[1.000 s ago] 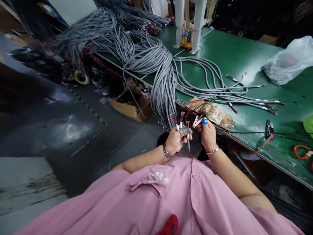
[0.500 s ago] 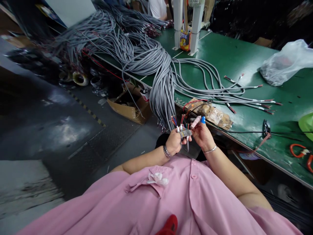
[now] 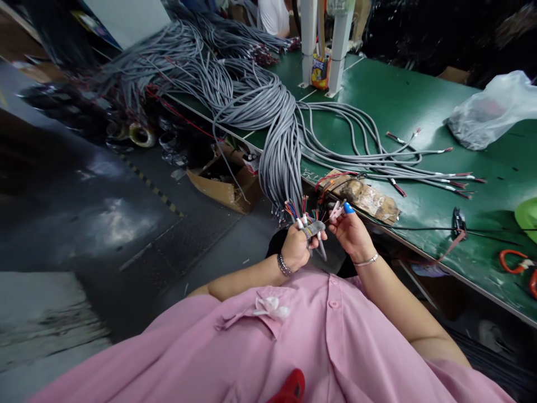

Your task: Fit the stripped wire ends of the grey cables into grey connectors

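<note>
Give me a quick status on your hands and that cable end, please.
Left hand gripping grey cable end, coloured wires fanned up. Right hand pinching small pink tool beside wires. Hanging cable bundle just behind.

A crumpled clear plastic bag [image 3: 493, 112] lies on the green tabletop [image 3: 398, 95] far right of the hands. An open brown cardboard box [image 3: 222, 182] sits on the floor, up-left of them. Red-handled pliers [image 3: 518, 263] rest far right.

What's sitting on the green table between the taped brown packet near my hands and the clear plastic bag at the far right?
In the head view, loose grey cables with stripped red ends lie fanned across the green table between the brown packet and the plastic bag.
</note>
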The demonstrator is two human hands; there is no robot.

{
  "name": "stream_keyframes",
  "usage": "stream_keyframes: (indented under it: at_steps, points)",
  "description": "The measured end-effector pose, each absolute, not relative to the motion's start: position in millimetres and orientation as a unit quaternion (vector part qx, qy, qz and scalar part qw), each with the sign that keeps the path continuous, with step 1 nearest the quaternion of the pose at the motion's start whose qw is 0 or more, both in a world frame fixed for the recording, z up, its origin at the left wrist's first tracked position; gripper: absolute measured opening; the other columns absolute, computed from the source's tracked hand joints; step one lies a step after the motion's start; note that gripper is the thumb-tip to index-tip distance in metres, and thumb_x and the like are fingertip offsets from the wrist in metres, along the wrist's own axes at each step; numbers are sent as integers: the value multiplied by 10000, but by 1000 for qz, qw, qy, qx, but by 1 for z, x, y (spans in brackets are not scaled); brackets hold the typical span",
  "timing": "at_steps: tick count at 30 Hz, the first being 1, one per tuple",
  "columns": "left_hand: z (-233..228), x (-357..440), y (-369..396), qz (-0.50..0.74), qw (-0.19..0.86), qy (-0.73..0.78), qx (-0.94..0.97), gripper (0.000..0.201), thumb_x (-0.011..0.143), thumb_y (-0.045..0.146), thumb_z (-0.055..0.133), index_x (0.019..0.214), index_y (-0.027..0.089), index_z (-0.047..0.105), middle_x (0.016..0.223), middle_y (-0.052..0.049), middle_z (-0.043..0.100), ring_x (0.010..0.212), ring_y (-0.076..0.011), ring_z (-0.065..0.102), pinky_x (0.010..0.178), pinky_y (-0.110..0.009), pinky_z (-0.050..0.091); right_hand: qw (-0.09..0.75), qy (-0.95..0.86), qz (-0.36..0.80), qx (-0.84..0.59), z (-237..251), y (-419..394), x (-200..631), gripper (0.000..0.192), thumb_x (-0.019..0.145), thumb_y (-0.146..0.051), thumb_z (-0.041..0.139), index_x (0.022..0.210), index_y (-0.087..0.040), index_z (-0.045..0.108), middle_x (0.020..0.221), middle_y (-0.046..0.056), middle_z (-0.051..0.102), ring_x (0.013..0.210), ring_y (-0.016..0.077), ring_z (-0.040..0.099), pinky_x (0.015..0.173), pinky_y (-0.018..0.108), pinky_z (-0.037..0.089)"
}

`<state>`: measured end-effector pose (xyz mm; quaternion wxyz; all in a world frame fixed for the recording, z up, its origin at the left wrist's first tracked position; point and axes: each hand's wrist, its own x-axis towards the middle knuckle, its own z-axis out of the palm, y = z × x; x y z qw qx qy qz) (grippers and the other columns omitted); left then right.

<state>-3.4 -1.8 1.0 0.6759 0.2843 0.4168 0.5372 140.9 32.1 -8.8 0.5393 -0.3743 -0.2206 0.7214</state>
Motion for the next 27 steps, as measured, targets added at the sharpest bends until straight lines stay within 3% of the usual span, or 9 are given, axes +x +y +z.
stream_keyframes:
  at_steps: [17,27]
  points:
    - [-7,9,3,531,678,439,258,315,646,374,737,662,143,523,573,-26,635,378,-53,456,376,-204,210,573,-127,715,-380,-18,40,129,331,700,-516,742,780,-214,634,747,-10,657,575,96,543,530,226,479]
    - [-11,3,-4,522,684,430,276,269,656,340,735,683,138,559,573,-27,642,379,-58,465,373,-200,216,546,-158,748,-342,-26,30,132,479,712,-709,598,808,-240,612,856,7,660,665,131,591,583,273,505]
